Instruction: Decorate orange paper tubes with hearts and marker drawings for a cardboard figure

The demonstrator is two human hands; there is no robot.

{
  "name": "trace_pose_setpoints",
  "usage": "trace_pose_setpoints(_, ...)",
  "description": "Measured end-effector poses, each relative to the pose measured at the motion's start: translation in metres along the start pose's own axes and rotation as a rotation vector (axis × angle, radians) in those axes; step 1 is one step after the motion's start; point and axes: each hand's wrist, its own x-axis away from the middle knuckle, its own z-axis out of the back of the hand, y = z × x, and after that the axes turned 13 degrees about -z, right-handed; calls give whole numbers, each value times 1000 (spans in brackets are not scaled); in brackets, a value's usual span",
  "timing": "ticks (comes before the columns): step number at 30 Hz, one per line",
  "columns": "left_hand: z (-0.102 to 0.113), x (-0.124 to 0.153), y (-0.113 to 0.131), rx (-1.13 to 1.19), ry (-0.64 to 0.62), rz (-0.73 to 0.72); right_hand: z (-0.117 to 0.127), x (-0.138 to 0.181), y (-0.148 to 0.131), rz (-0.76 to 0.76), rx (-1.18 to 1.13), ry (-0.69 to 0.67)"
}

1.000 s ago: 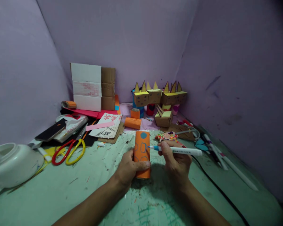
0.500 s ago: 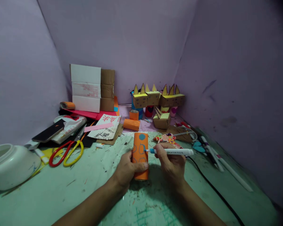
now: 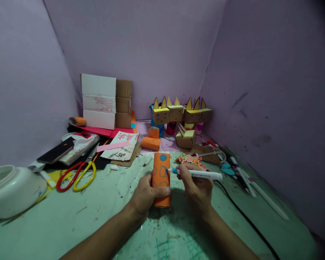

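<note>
An orange paper-covered tube (image 3: 157,162) stands out in the middle of the view, gripped near its lower end by my left hand (image 3: 147,193) with the thumb across its front. One filled blue dot shows near its top, with several outlined rounded shapes below. My right hand (image 3: 196,189) is closed around a white marker (image 3: 203,174) with a blue collar. The marker's tip meets the tube's surface at a partly coloured shape on its upper right side.
Scissors (image 3: 82,176) with red and yellow handles and a white pot (image 3: 18,191) lie left. Cardboard animal heads (image 3: 176,113) and orange tube pieces (image 3: 151,143) stand behind. On the right are several pens (image 3: 243,177) and a black cable (image 3: 241,213).
The marker tip has shifted very slightly on the tube, and its tilt has changed a little. The left hand and tube look the same.
</note>
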Motion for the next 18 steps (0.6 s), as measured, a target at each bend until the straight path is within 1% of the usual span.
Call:
trace_pose_setpoints(10, -2, 1, 1, 0, 0, 23, 1, 1, -7, 70, 31, -39)
trace_pose_setpoints(18, -1, 1, 1, -3, -4, 27, 0, 3, -4, 64, 45, -33)
